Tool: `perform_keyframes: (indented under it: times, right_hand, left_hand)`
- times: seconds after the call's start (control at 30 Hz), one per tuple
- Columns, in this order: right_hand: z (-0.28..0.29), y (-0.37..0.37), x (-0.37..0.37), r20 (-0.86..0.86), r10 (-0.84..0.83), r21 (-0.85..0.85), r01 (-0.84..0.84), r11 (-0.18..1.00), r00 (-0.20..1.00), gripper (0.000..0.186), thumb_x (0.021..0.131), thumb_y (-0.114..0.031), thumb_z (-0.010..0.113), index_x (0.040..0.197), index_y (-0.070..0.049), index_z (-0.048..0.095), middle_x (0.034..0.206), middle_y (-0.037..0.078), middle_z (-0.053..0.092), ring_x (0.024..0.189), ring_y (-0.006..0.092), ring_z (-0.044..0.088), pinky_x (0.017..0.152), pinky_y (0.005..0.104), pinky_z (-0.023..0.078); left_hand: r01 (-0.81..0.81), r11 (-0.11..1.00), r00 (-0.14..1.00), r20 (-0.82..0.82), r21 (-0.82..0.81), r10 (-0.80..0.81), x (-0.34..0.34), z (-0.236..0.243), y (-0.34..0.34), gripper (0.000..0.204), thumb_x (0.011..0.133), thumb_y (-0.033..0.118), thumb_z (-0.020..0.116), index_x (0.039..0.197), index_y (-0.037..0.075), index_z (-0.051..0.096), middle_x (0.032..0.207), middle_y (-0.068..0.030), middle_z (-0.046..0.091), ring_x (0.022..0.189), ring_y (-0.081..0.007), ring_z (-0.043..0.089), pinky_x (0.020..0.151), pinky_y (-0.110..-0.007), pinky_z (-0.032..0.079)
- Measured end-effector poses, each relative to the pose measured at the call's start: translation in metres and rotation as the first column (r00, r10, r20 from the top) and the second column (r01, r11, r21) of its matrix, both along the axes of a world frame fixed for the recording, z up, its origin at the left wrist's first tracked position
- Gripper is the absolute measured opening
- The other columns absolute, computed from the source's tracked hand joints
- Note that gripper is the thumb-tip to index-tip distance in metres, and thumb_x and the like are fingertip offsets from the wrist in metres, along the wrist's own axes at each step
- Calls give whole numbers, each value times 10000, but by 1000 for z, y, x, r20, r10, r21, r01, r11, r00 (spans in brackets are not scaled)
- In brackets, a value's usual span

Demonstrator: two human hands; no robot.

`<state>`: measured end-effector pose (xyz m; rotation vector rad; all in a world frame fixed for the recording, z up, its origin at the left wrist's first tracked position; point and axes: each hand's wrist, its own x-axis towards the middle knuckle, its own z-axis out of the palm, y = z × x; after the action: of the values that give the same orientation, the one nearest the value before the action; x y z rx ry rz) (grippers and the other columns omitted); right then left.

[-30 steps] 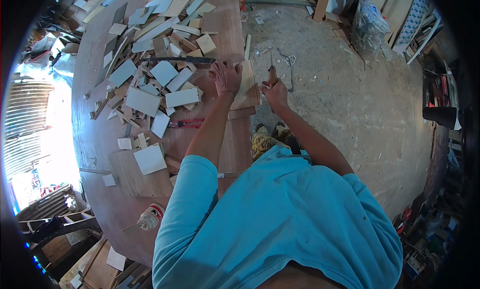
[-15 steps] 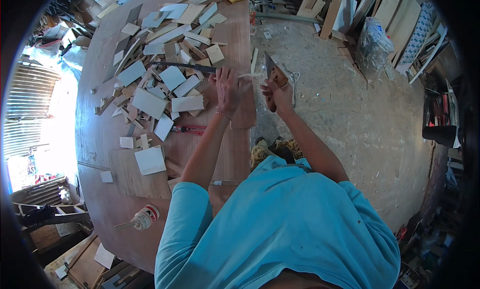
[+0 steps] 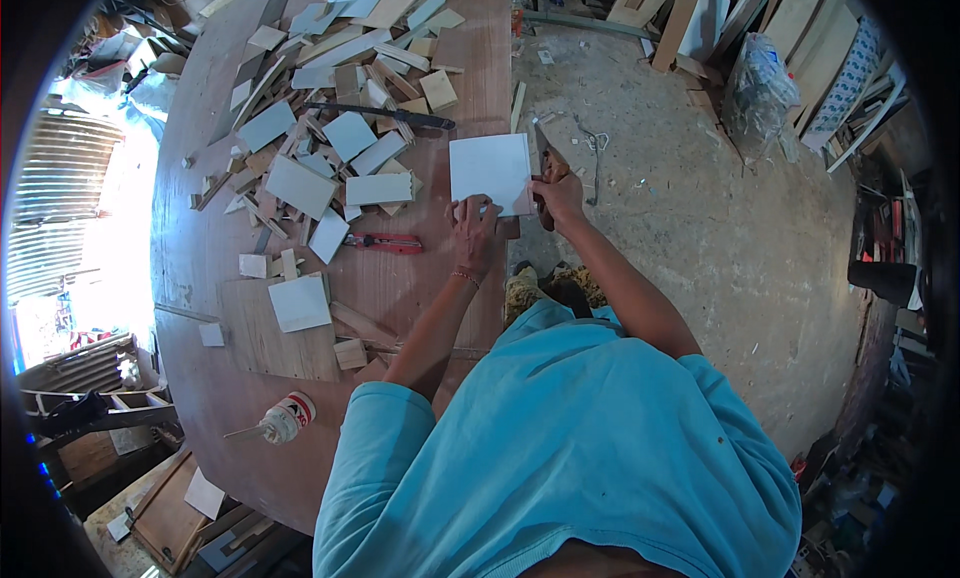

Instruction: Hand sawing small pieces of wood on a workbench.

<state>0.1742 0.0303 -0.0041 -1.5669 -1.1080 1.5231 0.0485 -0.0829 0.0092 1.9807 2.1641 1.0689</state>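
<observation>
White panel: squarish white-faced panel at the right edge of the counter, right side seemingly poking out past it. Can't tell if it's lying flat or lifted a bit.
Left grip: left grip has its fingers bent over the panel's near edge. Can't see the thumb from here, so no clue whether it's really pinching or just pressing.
Right grip: right grip is wrapped round the wooden handle of a handsaw, blade pointing away from the body, just beside the panel's right edge. Might be touching it, hard to say.
Steadying tips: imo seat the panel flat and square to the counter edge, spread the left fingers for a wider hold, and keep them well back from the teeth. I'd also keep the saw low and off that white face, looks like it'd scratch easily.
Tool count: one handsaw, one red utility knife, one long dark file-like tool by the scraps.
Glue count: one bottle, tipped over, nozzle pointing left.
Plywood count: one thin sheet with one white square on top.
Scrap count: one heap of wood offcuts, dozens easily, too overlapped to count honestly.
</observation>
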Motion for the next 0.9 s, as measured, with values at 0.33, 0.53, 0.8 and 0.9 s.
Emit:
perform_keyframes:
  times: [0.33,0.53,0.8,0.9]
  right_hand:
    - [-27,-1,-1,153,62,4,-63,998,986,214,660,2,687,776,-10,508,747,80,588,664,175,615,558,298,502]
    - [-9,-7,11,22,3,-58,-2,998,1000,183,751,-101,662,764,2,511,679,70,576,580,141,593,481,272,495]
    - [15,-17,27,171,-7,29,2,1000,985,377,808,-345,629,748,8,510,544,23,503,400,92,478,393,245,417]
    - [29,-22,30,145,-59,72,49,996,988,362,829,-331,606,760,9,500,546,21,501,405,86,478,381,237,396]
  left_hand:
    - [-165,964,983,-113,-208,144,-9,-23,50,377,797,212,562,1165,154,501,1249,-72,416,1188,-295,344,939,-525,271]
    - [-216,914,974,-135,-343,180,-9,-30,63,449,849,295,496,1276,199,396,1357,-69,300,1299,-307,195,985,-611,167]
    - [-127,912,985,-155,-391,71,-14,-31,86,450,849,306,488,1280,221,393,1363,-65,299,1308,-316,185,992,-643,93]
    - [-112,948,978,-201,-299,53,-10,-30,86,452,840,314,496,1276,238,402,1346,-50,331,1307,-318,191,995,-644,76]
